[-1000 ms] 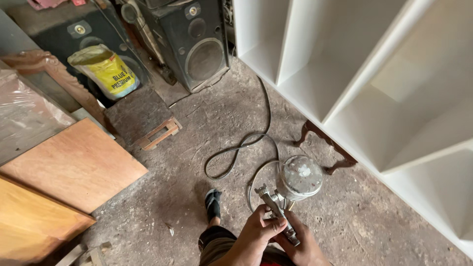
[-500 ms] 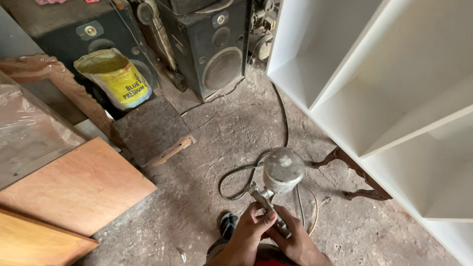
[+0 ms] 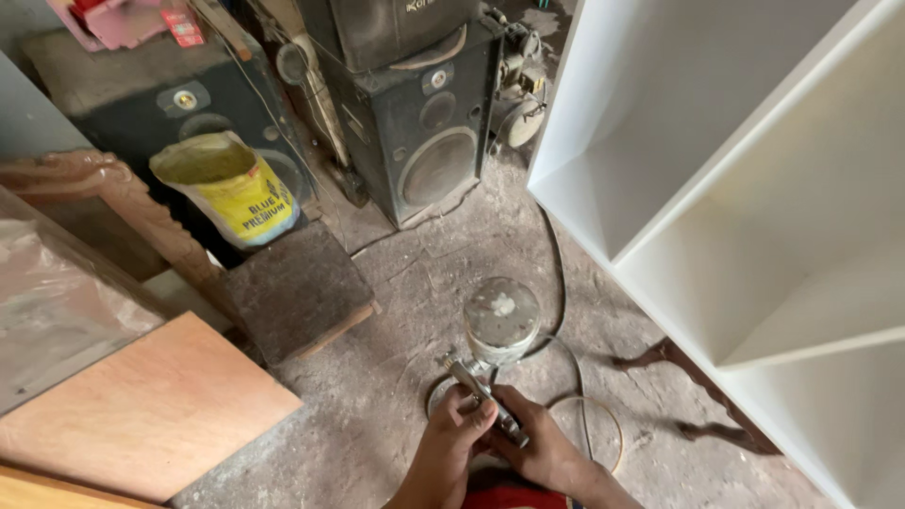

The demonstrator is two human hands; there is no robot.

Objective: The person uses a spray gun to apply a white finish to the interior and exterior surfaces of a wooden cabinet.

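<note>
Now, in the head view, both hands have come closer to the middle of the picture than they were a second ago, and the spray gun (image 3: pixel 490 363) they carry sits larger and nearer the white shelf unit (image 3: pixel 754 188). The left hand (image 3: pixel 452 443) wraps around the gun's body near the nozzle end, fingers clenched on it, while the right hand (image 3: pixel 542 448) grips the handle end from the other side. The gun's round metal cup (image 3: pixel 502 316) stands on top, tilted slightly away. A hose (image 3: pixel 566 283) trails across the dusty floor (image 3: pixel 396 415) and loops beneath the hands; half a second ago that loop lay more to the left. The black speaker (image 3: pixel 419 141), the yellow sack (image 3: pixel 231 188) and the plywood sheet (image 3: pixel 141 415) have slid leftward in the view, so the person has turned toward the shelving with the gun held ready in both hands.
</note>
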